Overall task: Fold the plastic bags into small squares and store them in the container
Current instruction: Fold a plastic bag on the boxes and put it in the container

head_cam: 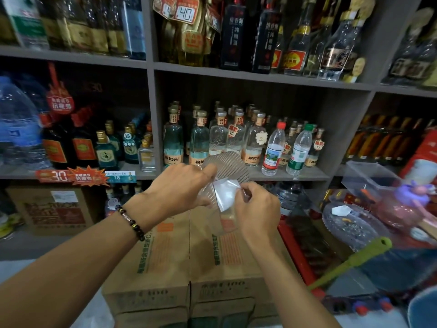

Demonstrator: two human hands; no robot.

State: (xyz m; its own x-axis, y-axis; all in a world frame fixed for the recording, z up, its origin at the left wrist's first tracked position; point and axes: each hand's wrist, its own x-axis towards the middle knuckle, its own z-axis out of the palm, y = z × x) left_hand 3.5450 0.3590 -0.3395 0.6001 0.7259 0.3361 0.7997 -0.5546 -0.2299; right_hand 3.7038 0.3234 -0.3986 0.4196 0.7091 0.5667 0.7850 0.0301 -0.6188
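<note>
My right hand (pixel 256 208) pinches the folded plastic bag (pixel 225 194) at its right edge, fingers curled; my left hand (pixel 179 188) grips the clear ribbed container (pixel 227 166) from the left, forefinger stretched along its rim; both hover above 2 cardboard boxes (pixel 189 252), before shelves of bottles (pixel 236 140).

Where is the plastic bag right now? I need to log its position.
In the head view, the plastic bag is at centre, held in the air between the left hand and right hand, above the cardboard boxes.
</note>
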